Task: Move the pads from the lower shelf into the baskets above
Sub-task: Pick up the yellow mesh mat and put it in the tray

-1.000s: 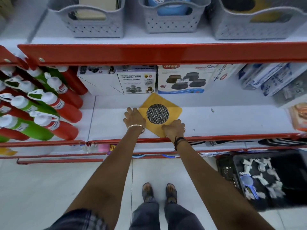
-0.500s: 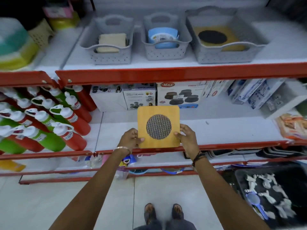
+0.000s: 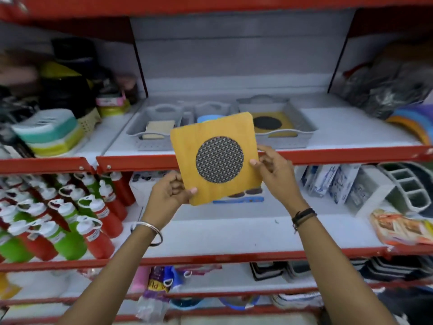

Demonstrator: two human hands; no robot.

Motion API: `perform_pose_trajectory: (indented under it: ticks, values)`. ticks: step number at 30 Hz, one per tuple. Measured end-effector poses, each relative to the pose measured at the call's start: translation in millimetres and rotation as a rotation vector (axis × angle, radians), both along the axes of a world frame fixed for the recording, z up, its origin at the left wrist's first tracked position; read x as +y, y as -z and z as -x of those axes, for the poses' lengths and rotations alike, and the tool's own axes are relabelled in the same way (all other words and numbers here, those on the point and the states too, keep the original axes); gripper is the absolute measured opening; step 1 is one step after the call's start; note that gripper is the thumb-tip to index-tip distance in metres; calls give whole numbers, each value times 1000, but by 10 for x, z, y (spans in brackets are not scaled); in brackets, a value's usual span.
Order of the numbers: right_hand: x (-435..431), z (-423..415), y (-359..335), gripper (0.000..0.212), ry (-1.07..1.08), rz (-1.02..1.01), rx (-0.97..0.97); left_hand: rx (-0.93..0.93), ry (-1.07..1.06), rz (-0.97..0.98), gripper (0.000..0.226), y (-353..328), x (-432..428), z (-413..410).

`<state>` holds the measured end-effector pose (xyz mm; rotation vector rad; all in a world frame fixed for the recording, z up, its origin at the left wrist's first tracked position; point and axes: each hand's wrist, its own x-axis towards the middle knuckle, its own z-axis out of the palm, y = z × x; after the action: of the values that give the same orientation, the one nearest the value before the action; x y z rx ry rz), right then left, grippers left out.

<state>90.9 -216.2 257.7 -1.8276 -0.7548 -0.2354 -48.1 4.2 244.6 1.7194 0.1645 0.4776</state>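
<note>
Both hands grip one square pad (image 3: pixel 214 137), held in the air in front of the upper shelf edge. The left hand (image 3: pixel 169 192) pinches its lower left corner; the right hand (image 3: pixel 273 167) pinches its right edge. The pad is yellow, wood-grained, round-cornered, with a dark circular mesh centre. Behind it, a grey perforated plastic basket (image 3: pixel 302 127) holds a matching pad (image 3: pixel 284 118).

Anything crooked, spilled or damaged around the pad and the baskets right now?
Nothing stands out. The yellow pad is held tilted in the air by the left hand and right hand, looking intact. The three grey baskets sit in a row on the upper shelf, nothing spilled.
</note>
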Motion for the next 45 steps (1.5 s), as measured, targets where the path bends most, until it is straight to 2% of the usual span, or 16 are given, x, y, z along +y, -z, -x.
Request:
perform_pose_trajectory:
  ticks: [2, 6, 7, 9, 11, 13, 17, 21, 25, 27, 29, 31, 35, 39, 42, 45]
  values:
    - [-108, -195, -187, 37, 80, 49, -77, -46, -22, -12, 14, -328, -152, -189]
    - [-267, -637, -471, 37, 171, -16, 32, -23, -85, 51, 12, -801, -489, -772]
    - [-285, -763, -515, 36, 229, -9, 42, 3, -90, 60, 17, -870, -551, -928]
    - [-359, -1067, -612, 31, 333, -17, 99, 38, -101, 74, 43, -1007, -727, -1280]
    - [-409, -1328, -657, 19, 422, 1, 145, 83, -92, 8, 57, -1058, -817, -1570]
    - [-468, -1529, -722, 19, 462, 25, 160, 145, -35, -123, 59, -1070, -894, -1813]
    - [-511, -1751, -821, 54, 423, 273, 59, 208, -111, -578, 36, -969, -926, -2102]
    - [-486, -1857, -754, 52, 409, 589, 20, 303, -169, -927, 24, -873, -858, -2280]
    - [-370, -1863, -705, 53, 436, 888, -180, 461, -24, -1175, 23, -933, -886, -2399]
    - [-325, -1921, -720, 54, 300, 945, -220, 518, 66, -1233, 28, -983, -899, -2479]
    - [-300, -1989, -719, 49, 66, 989, -88, 596, 154, -1269, 39, -999, -907, -2551]
    - [-263, -2016, -727, 46, -41, 1088, -18, 636, 191, -1284, 45, -982, -924, -2607]
    - [-192, -2065, -685, 41, -7, 1042, -81, 544, 137, -1338, 38, -915, -962, -2675]
    - [-162, -2093, -632, 42, 24, 1018, -99, 556, 104, -1299, 39, -863, -939, -2732]
    - [-168, -2088, -642, 41, 10, 1003, -84, 533, 111, -1230, 38, -873, -955, -2701]
    - [-147, -2032, -695, 36, 15, 777, -64, 399, 64, -1001, 31, -948, -833, -2599]
